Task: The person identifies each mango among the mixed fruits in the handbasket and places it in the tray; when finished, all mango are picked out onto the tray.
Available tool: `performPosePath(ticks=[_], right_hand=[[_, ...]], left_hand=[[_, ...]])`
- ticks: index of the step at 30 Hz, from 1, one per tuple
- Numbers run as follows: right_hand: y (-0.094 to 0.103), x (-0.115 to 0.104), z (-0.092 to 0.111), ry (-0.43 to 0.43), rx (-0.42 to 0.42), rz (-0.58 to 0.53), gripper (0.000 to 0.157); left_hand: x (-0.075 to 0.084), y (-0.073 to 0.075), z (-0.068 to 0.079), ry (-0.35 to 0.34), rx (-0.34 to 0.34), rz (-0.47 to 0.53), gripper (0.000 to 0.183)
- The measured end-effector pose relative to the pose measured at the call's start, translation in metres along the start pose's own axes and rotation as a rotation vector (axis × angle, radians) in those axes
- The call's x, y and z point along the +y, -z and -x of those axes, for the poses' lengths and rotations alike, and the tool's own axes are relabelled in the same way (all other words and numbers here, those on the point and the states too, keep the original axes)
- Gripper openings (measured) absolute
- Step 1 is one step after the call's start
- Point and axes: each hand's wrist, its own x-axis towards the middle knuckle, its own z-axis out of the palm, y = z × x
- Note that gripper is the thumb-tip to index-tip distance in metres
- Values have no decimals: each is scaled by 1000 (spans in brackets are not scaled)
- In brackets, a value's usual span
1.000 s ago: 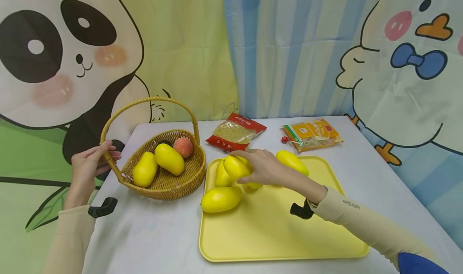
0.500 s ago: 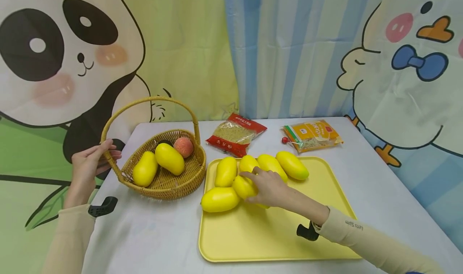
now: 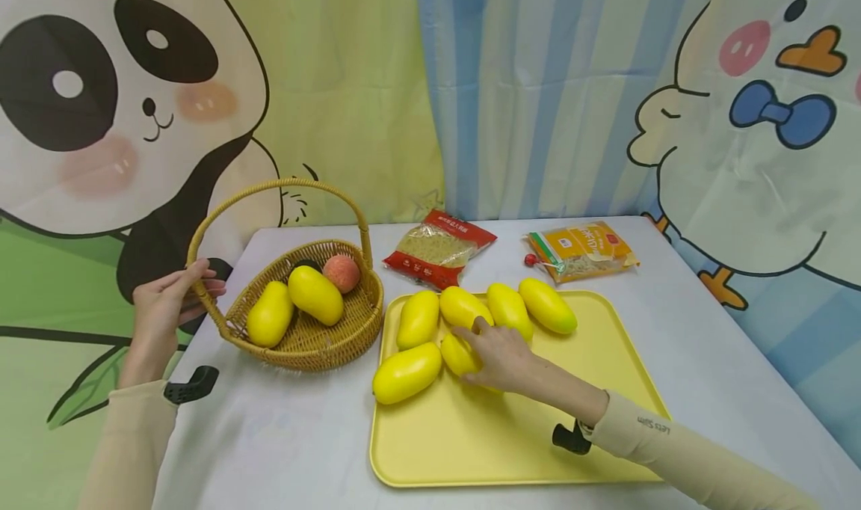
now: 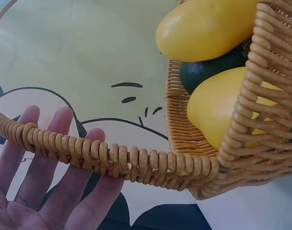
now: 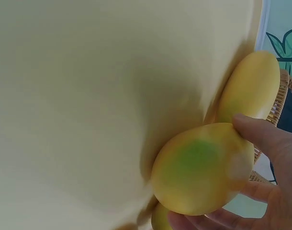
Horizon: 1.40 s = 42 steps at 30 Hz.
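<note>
My left hand [image 3: 161,300] holds the handle [image 4: 88,151] of a wicker basket [image 3: 323,357] at its left side, fingers behind the rim of the handle. In the basket lie two yellow mangoes [image 3: 315,295], a peach [image 3: 341,274] and a dark green fruit [image 4: 208,72], mostly hidden. Over the yellow tray [image 3: 511,443], my right hand [image 3: 507,359] grips a mango [image 5: 198,167] between thumb and fingers; it has a green patch. Several other mangoes lie about it on the tray, including one at the left [image 3: 406,373] and one at the back right [image 3: 548,306].
Behind the tray lie a red-ended clear packet [image 3: 437,248] and an orange packet [image 3: 585,250], with a red lollipop [image 3: 531,260] beside it. The white table [image 3: 269,435] ends at a curtain [image 3: 350,121] printed with cartoon animals.
My right hand has come nearer from the tray's back left with the mango and lowered it among the others. Neighbouring mangoes have shifted slightly. The left hand and basket have stayed put.
</note>
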Motion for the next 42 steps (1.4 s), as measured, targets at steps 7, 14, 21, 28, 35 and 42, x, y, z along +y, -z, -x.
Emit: performPosePath(ticks=[7, 14, 21, 28, 35, 42], right_hand=[[-1, 0, 0, 3, 16, 1, 76], [-1, 1, 1, 7, 23, 7, 76], [0, 0, 1, -7, 21, -4, 76], [8, -3, -2, -20, 14, -21, 77], [32, -20, -18, -1, 45, -67, 67], [47, -45, -58, 47, 103, -119, 61]], left_hand=[[0, 0, 1, 5, 11, -23, 20], [0, -1, 1, 4, 14, -22, 21], [1, 0, 0, 16, 20, -35, 23], [1, 0, 1, 9, 16, -39, 21], [3, -1, 1, 8, 9, -24, 20], [1, 0, 1, 21, 12, -26, 22]])
